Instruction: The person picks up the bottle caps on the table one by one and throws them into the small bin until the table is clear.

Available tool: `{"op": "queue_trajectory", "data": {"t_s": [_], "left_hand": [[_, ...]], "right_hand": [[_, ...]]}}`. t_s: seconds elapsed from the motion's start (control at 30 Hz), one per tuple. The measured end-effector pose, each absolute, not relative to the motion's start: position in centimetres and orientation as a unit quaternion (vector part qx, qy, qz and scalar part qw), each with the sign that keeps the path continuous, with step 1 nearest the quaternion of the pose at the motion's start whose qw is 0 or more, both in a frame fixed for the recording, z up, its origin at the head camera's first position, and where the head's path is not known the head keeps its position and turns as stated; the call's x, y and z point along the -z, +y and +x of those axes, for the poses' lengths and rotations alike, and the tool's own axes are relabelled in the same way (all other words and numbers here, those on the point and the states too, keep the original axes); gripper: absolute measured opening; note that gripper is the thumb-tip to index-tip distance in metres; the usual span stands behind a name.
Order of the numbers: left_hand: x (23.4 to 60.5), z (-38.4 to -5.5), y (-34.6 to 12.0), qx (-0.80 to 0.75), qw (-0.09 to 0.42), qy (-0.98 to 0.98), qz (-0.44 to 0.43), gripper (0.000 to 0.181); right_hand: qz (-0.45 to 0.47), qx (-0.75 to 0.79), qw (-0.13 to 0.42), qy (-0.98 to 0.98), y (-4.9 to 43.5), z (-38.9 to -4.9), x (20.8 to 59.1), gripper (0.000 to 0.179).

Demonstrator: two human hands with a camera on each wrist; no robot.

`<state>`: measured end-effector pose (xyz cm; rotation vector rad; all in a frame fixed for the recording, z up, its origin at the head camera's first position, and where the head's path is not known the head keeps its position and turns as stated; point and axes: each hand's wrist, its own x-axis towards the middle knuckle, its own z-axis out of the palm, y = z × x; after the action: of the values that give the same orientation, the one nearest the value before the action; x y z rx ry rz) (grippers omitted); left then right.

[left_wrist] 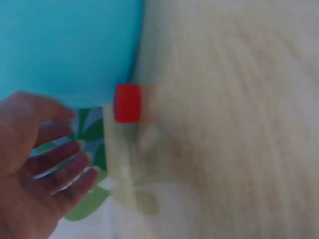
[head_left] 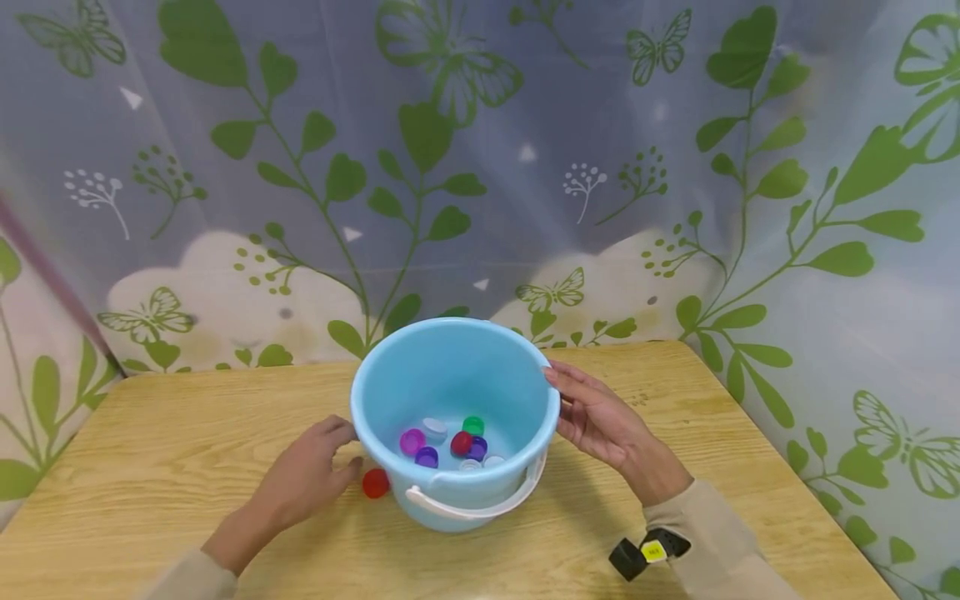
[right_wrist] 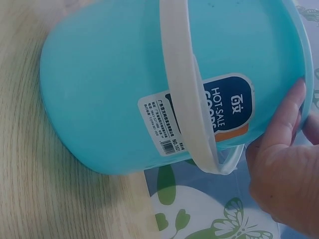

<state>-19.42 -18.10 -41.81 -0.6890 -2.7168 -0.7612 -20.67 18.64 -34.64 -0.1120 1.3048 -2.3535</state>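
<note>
A light blue bucket (head_left: 450, 500) stands on the wooden table, its white handle (head_left: 480, 510) hanging down on the near side. Several bottle caps lie inside on its bottom, among them a magenta cap (head_left: 412, 442), a green cap (head_left: 473, 426) and a red cap (head_left: 461, 443). Outside, by the bucket's left side, sits another red cap (left_wrist: 127, 103). My left hand (head_left: 307, 471) is next to that cap, fingers loosely spread and holding nothing; its fingertips reach behind the bucket's side. With thumb and fingers, my right hand (head_left: 600, 417) grips the bucket's right rim.
The wooden table (head_left: 187, 417) reaches back to a patterned curtain (head_left: 480, 208) with green leaves and butterflies. A black band with a yellow tag (head_left: 654, 551) is on the right wrist. Labels (right_wrist: 229, 107) are stuck on the bucket's side.
</note>
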Motion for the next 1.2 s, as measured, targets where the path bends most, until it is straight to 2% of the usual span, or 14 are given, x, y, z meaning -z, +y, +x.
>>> {"op": "queue_trajectory", "data": {"t_s": [0.1, 0.23, 0.37, 0.6, 0.9, 1.2], "left_hand": [[42.6, -19.4, -17.7, 0.241, 0.069, -0.923, -0.291, 0.027], [43.4, -19.4, -17.3, 0.235, 0.046, -0.91, -0.339, 0.031], [44.1, -19.5, -16.8, 0.236, 0.055, -0.911, -0.333, 0.034], [44.3, -19.4, -15.9, 0.227, 0.09, -0.917, -0.316, 0.014], [43.8, -18.9, -15.4, 0.232, 0.097, -0.924, -0.29, 0.018], [43.9, -18.7, -15.5, 0.245, 0.067, -0.935, -0.249, 0.019]], "right_hand": [[-0.043, 0.852, 0.222, 0.472, 18.6, -20.7, 34.7, 0.032], [-0.044, 0.853, 0.223, 0.47, 18.6, -20.7, 34.8, 0.033], [-0.043, 0.853, 0.223, 0.469, 18.7, -20.7, 34.9, 0.031], [-0.039, 0.853, 0.219, 0.472, 18.7, -20.8, 35.0, 0.029], [-0.034, 0.853, 0.215, 0.475, 18.6, -20.7, 34.6, 0.033], [-0.038, 0.854, 0.219, 0.471, 18.7, -20.6, 34.7, 0.032]]}}
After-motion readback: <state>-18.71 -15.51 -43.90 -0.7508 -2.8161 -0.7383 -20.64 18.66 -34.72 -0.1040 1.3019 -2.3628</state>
